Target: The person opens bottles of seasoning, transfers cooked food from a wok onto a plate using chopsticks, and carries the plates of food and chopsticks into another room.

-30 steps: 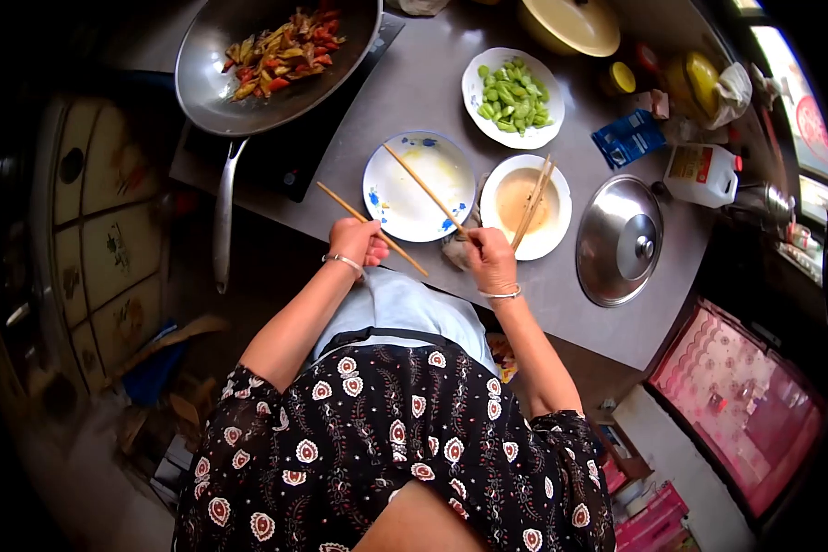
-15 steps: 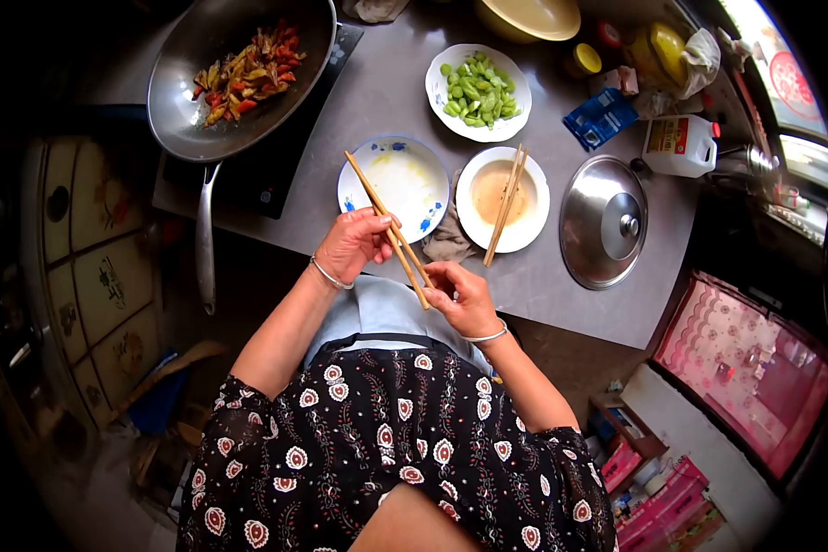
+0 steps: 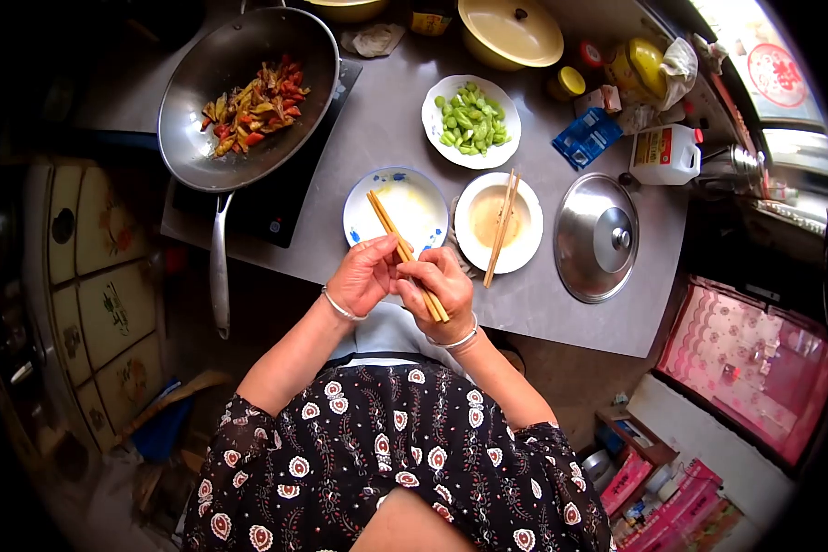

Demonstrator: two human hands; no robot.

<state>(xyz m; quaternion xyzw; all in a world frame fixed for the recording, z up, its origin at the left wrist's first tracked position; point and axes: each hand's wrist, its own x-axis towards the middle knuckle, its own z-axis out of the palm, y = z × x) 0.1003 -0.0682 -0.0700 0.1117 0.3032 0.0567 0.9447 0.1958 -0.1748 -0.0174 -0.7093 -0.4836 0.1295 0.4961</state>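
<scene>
Both hands met at the near edge of the grey counter [image 3: 405, 115]. The left hand [image 3: 363, 274] and the right hand [image 3: 435, 283] touched each other, fingers curled and pressed together around a pair of chopsticks [image 3: 405, 250]. The sticks lay side by side, slanting from the right palm up and to the left, their far tips over the empty blue-patterned plate [image 3: 397, 207].

Just right of that plate stood a white bowl [image 3: 499, 224] with a brownish smear inside and a second pair of chopsticks [image 3: 503, 224] resting across it. A crumpled cloth showed between plate and bowl, mostly hidden by the right hand. Farther right a steel lid [image 3: 598, 237] lay flat near the counter's right edge. Beyond the bowl sat a plate of green beans [image 3: 471, 120], and at the far side a yellow lidded pot [image 3: 509, 30], a blue packet [image 3: 587, 138] and a white jug [image 3: 664, 153] crowded the right corner.

On the left a wok [image 3: 239, 87] of red and yellow stir-fry sat on a black hob [image 3: 276, 198], its long handle [image 3: 219, 276] jutting past the near edge, well to the left of the left hand.

Bare counter lay between wok and bean plate, and a narrower strip ran along the near edge, right of the hands, below bowl and lid.
</scene>
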